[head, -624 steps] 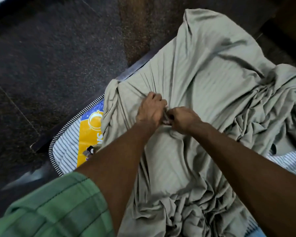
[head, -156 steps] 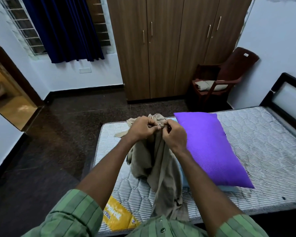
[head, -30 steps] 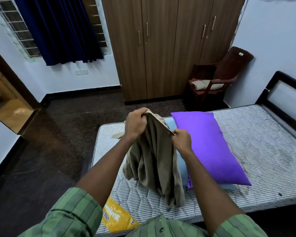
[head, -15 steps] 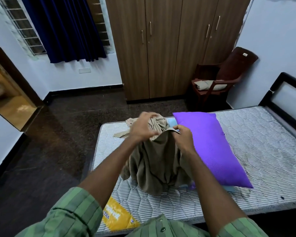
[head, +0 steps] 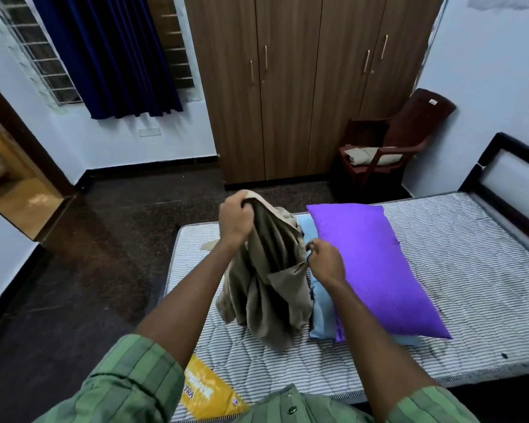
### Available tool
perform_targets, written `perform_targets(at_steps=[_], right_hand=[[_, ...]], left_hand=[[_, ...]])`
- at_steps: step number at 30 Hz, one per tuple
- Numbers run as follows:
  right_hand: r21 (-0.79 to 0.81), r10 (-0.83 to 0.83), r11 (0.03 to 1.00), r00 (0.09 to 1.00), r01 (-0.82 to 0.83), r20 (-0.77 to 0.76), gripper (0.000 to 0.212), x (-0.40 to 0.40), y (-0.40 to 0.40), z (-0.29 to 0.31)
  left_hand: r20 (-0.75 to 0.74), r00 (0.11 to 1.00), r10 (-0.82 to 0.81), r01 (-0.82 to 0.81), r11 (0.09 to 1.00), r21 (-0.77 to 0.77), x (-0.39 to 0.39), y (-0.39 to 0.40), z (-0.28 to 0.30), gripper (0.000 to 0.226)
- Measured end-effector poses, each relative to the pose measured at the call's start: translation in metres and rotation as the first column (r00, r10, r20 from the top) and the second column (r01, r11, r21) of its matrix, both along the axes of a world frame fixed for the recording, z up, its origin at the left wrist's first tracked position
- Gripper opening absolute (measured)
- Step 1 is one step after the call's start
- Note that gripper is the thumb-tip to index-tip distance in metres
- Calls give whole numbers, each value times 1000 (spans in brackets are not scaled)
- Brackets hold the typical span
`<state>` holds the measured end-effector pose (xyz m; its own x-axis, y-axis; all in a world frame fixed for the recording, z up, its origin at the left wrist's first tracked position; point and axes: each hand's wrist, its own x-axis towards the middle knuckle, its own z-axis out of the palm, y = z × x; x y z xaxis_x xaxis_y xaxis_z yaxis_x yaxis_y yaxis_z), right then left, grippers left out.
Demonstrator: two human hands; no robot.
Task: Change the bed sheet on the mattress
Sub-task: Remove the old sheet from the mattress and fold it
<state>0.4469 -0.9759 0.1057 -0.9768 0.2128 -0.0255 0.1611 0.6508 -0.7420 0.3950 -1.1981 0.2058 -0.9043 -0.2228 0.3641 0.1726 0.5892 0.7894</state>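
A bare striped mattress [head: 458, 270] lies on a dark bed frame. Above its left part hangs a bunched beige sheet [head: 266, 294], its lower end touching the mattress. My left hand [head: 235, 222] grips the top of the bundle, raised. Lower and to the right, my right hand [head: 326, 264] pinches an edge of the same sheet. A purple pillow [head: 376, 267] lies right of the hands, with light blue fabric [head: 321, 300] showing under its left edge.
A yellow label [head: 205, 392] sits on the mattress's near left corner. A wooden wardrobe [head: 303, 87] stands behind, and a brown chair [head: 388, 148] with folded beige cloth on it is to its right. Dark floor lies left; the headboard [head: 513, 169] is at right.
My left hand has lifted the top of the sheet bundle again and my right hand has dropped lower, so the hands are further apart than half a second ago.
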Motion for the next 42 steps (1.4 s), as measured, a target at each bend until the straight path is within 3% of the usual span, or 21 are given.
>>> perform_targets(at_steps=[2, 3, 6, 8, 10, 12, 19, 23, 28, 31, 34, 35, 37, 39, 40, 41, 42], right_hand=[[-99, -81, 992, 997, 80, -9, 23, 4, 7, -8], [-138, -98, 986, 995, 93, -32, 20, 6, 7, -5], [-236, -54, 972, 986, 16, -156, 8, 7, -4, 15], [-312, 19, 945, 965, -104, -263, 29, 3, -22, 34], [-292, 86, 934, 921, -208, -380, 39, -1, -45, 53], [-196, 104, 956, 879, -216, -464, 35, -3, -59, 66], [-137, 50, 981, 858, -140, -511, 32, 2, -59, 64], [-20, -56, 998, 925, 52, -375, 15, 1, -60, 59], [137, -290, 946, 956, 294, -49, 21, 11, -23, 35], [298, -256, 927, 965, 229, 53, 27, 19, -6, 23], [352, -150, 934, 964, 65, 220, 25, 16, -1, 27], [267, -60, 963, 949, -26, 308, 25, 11, -1, 29], [-178, 151, 981, 884, -79, 442, 15, 8, -4, 42], [-655, 236, 745, 870, 123, 432, 29, 6, -9, 51], [-761, 205, 616, 892, 202, 403, 35, 2, -10, 52], [-795, 144, 557, 915, 241, 378, 36, -1, -11, 54], [-763, 61, 597, 934, 249, 353, 36, -5, -12, 52]], left_hand=[[-1, 994, 108, -107, 987, 123, -2, -9, 7, 29], [7, 996, 87, -88, 986, 139, -5, -13, 6, 30], [15, 992, -128, 128, 992, 16, -2, -12, 3, 24], [51, 958, -282, 284, 957, -49, 5, -2, 3, 14], [70, 922, -382, 388, 913, -128, 10, 7, 2, 13], [75, 911, -406, 413, 891, -190, 13, 11, 2, 20], [66, 943, -327, 332, 904, -267, 12, 4, 12, 24], [64, 934, -351, 356, 901, -247, 11, 10, 10, 25], [-3, 995, -99, 97, 983, -159, 5, 3, 10, 19], [47, 999, 19, -12, 991, -136, 1, -4, 11, 15], [185, 982, 35, 4, 978, -206, 0, -6, 3, 13], [231, 973, 20, 41, 966, -255, -2, -7, -3, 12], [307, 952, 3, 119, 918, -379, -3, -11, -10, 24], [387, 922, 10, 191, 858, -476, -1, -15, -16, 49], [432, 902, 20, 217, 843, -491, 2, -18, -19, 58], [467, 884, 34, 227, 840, -492, 4, -22, -21, 66], [499, 864, 68, 214, 847, -487, 7, -26, -22, 73]])
